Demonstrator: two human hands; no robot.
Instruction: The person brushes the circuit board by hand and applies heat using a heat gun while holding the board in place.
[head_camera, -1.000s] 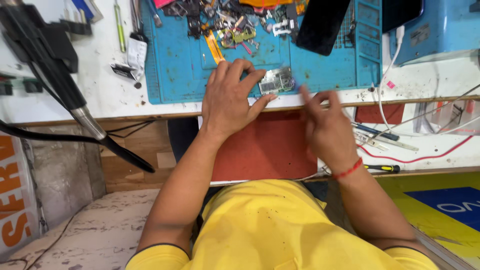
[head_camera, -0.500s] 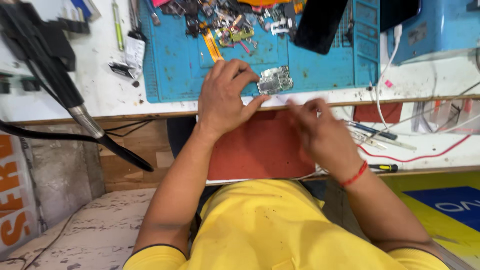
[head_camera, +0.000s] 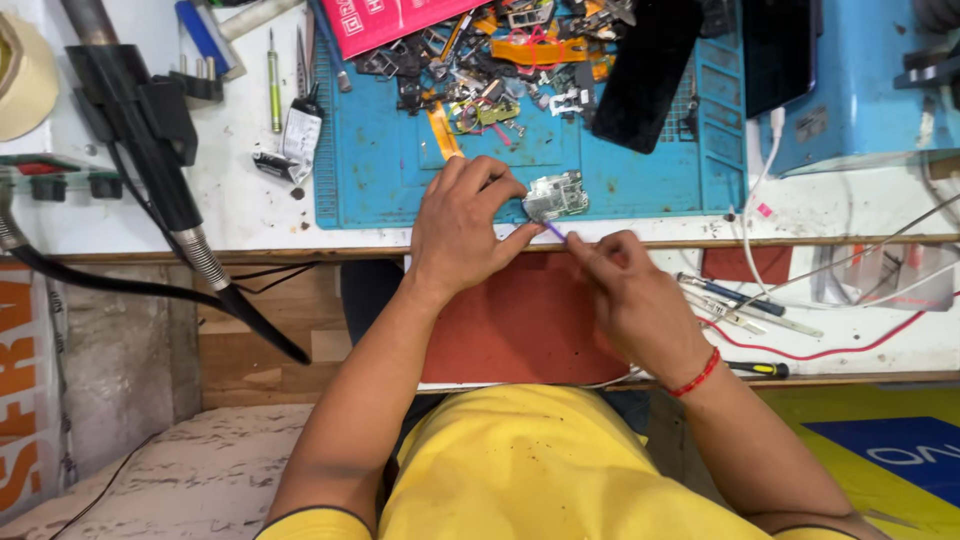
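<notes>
My left hand (head_camera: 463, 228) pinches a small silvery circuit board (head_camera: 557, 194) at the front edge of a blue work mat (head_camera: 380, 170). My right hand (head_camera: 628, 297), with a red thread at the wrist, holds a thin purple-tipped tool (head_camera: 553, 230) whose tip touches the board's lower edge. Both hands hover over the front of the white bench, above a pulled-out red drawer surface (head_camera: 520, 320).
A heap of small phone parts (head_camera: 490, 70) and a dark phone screen (head_camera: 645, 75) lie on the mat's far side. A black hose and nozzle (head_camera: 180, 210) hang at left. Tweezers and screwdrivers (head_camera: 735, 305) with red and white cables (head_camera: 860, 330) lie at right. A blue machine (head_camera: 870, 80) stands behind.
My left hand has taken hold of the circuit board. My right hand moved up and left toward it, bringing the thin tool to the board's edge.
</notes>
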